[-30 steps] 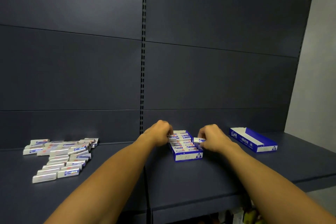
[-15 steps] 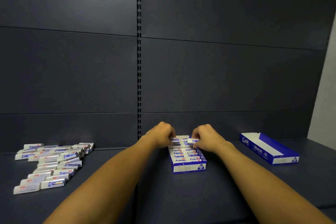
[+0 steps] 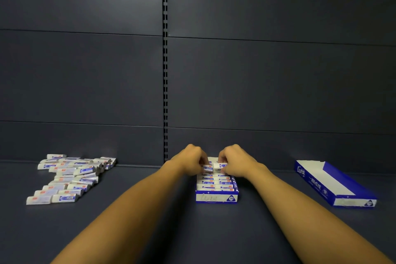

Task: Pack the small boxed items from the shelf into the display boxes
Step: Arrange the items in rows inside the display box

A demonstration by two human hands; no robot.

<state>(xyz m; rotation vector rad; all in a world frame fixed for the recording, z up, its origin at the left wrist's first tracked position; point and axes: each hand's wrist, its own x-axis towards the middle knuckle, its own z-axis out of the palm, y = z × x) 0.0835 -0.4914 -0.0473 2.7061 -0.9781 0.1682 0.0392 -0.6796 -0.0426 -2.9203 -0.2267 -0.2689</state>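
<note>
A blue and white display box (image 3: 216,198) stands in the middle of the dark shelf, packed with two rows of small white boxed items. Both hands are at its far end. My left hand (image 3: 190,162) curls its fingers on a small box (image 3: 207,168) in the left row. My right hand (image 3: 234,162) pinches another small white box (image 3: 220,165) held just above the right row. A pile of loose small boxes (image 3: 68,178) lies on the shelf at the left. A second display box (image 3: 334,184), with nothing in it, lies at the right.
The shelf's dark back panel rises close behind the boxes, with a slotted upright (image 3: 165,70) in the middle. Bare shelf surface (image 3: 141,178) lies between the loose pile and the filled display box.
The camera has turned right and down a little. My right hand has carried its small box from the display box's right side to over its far end; my left hand stays there.
</note>
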